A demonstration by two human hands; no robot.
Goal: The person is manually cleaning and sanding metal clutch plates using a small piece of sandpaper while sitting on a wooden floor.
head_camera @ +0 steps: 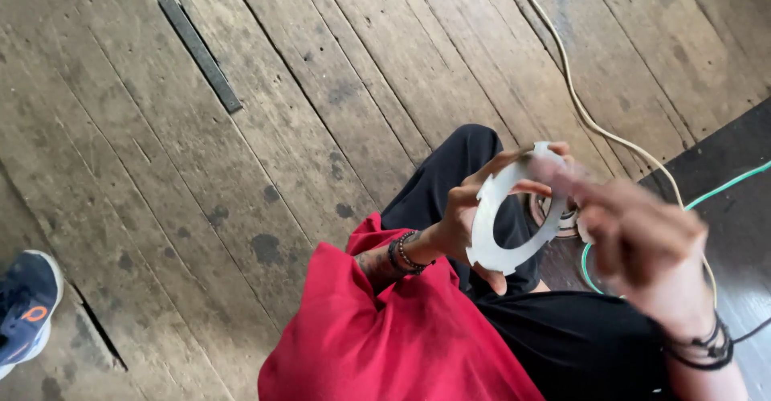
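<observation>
While the flat white ring (514, 208) is held upright above the person's lap, the left hand (466, 212) grips it along its left and lower edge, thumb beneath, fingers wrapped over the rim. Right hand (642, 236) is blurred; its fingers reach to the ring's upper right edge and appear to touch it, but I cannot tell whether they pinch it or rest loose. Ring has notches along its inner edge. Beaded bracelets (404, 251) on the left wrist, dark bands (703, 349) on the right. Red sleeve (385, 337) and black trousers (450, 176) below the ring.

Surface: worn wooden plank floor (241, 168), grey, stained with dark spots. A dark metal bar (199, 51) lies on the planks upper left. Cream cable (578, 104) and green cable (723, 186) run along the right. Blue shoe (24, 304) at the left edge. No containers in view.
</observation>
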